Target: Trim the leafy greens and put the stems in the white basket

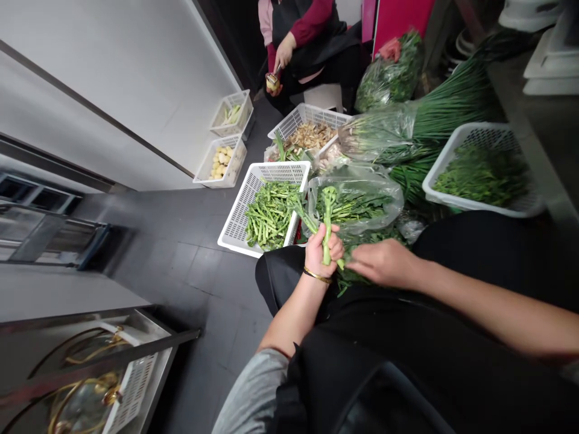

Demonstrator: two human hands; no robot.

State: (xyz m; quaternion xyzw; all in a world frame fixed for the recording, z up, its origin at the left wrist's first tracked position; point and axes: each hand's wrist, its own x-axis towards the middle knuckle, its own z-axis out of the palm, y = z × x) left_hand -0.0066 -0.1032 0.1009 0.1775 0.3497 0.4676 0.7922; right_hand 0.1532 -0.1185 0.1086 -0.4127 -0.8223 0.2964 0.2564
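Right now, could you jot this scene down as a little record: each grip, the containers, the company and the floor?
Left grip: closed around green stalks
Right grip: near the stalks' lower ends; fingertips blurred, hold unclear
Basket: white, holding green stems
Bag: clear plastic, leafy greens inside
Company: a co-worker's hand with a tool
Floor: dark tiles

There were one left hand [317,254], one right hand [386,264] and at least two green stalks [327,223] near, at least five white baskets [241,214], and, far off, one co-worker [312,39] and one peeler [273,78].
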